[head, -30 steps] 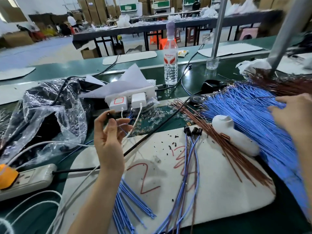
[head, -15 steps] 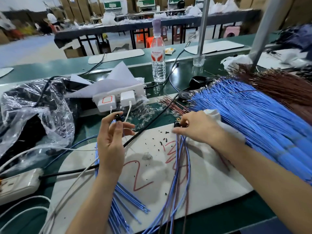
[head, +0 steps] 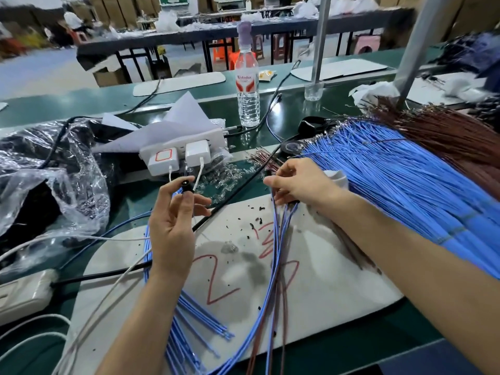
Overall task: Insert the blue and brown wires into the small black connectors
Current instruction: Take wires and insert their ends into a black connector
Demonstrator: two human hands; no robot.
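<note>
My left hand (head: 173, 223) pinches a small black connector (head: 187, 184) between thumb and fingertips, raised above the white mat (head: 324, 266). A blue wire trails down behind that hand. My right hand (head: 300, 185) rests at the mat's far edge, fingers curled round the top ends of a bundle of blue and brown wires (head: 276, 266) that runs down the mat toward me. Black connectors at the bundle's top are mostly hidden under that hand. A big pile of loose blue wires (head: 392, 190) lies to the right, with brown wires (head: 454, 136) behind it.
A white power strip with two chargers (head: 178, 155) sits behind my left hand, a water bottle (head: 246, 85) farther back. Crumpled clear plastic (head: 48, 180) fills the left. Short blue wires (head: 197, 326) lie on the mat's near left. Black crumbs and red marks dot the mat.
My right hand came in from the blue pile on the right and took hold of the bundle's top at the mat's far edge. My left hand kept the connector raised.
</note>
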